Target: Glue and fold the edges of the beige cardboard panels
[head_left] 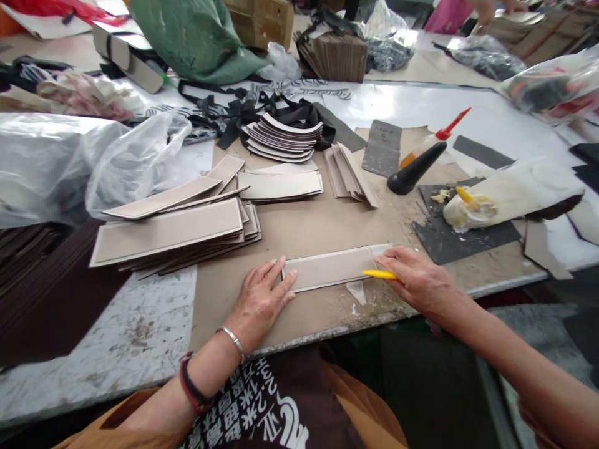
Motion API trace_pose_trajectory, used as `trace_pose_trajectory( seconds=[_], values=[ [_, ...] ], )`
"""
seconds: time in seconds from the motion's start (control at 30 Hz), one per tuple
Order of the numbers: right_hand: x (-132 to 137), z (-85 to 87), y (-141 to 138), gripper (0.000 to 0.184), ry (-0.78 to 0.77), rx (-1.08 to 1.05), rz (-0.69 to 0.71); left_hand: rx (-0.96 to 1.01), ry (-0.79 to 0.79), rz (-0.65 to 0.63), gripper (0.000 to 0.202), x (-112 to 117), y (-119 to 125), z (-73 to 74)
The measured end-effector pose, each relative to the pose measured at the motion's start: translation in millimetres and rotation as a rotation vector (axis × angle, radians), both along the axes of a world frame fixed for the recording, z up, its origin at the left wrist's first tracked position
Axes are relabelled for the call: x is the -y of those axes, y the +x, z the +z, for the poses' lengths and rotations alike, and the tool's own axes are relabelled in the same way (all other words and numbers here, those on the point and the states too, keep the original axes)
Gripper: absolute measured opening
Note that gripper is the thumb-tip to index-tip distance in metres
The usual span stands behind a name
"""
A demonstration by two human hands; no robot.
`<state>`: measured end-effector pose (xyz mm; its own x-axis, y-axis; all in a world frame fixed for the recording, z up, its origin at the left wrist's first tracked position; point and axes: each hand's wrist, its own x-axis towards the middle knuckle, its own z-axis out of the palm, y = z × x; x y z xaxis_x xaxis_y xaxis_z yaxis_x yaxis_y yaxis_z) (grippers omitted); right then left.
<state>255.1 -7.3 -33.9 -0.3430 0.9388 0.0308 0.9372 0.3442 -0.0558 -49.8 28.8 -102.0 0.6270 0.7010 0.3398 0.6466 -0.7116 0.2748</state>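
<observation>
A beige rectangular strip (327,269) with a dark edge lies in front of me on a tan sheet. My left hand (262,299) rests flat at the strip's left end, fingers spread, fingertips touching it. At the other end, my right hand (414,277) is closed around a yellow pointed stick (380,274); its tip lies over the strip. The right fingertips also touch the strip's right end, where a paler piece (381,249) shows. Part of the stick is hidden in the hand. Below the strip sits a small whitish scrap (357,292).
Stacked beige strips (171,231) lie left; curved pieces (283,137) stand behind. To the right are a glue-crusted white bottle (524,190), a black cone-shaped tool (414,171) and a red-tipped bottle (453,125). Plastic bags (47,162) crowd the left. The table's edge (337,327) is near me.
</observation>
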Motion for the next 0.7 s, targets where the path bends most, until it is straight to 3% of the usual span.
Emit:
trace_pose_trajectory(
  seconds=[0.2, 0.37, 0.7],
  values=[
    [-9.6, -4.9, 4.3, 0.027, -0.094, -0.148, -0.145, -0.016, 0.056, -0.021, 0.031, -0.1, 0.7, 0.2],
    [-25.9, -11.2, 4.0, 0.050, -0.248, -0.102, -0.084, -0.032, 0.061, -0.024, 0.031, 0.3, 1.0, 2.0],
    [-34.7, -20.9, 15.1, 0.046, -0.322, -0.181, 0.020, -0.026, 0.036, -0.019, 0.031, 0.0, 0.6, 1.6]
  ],
)
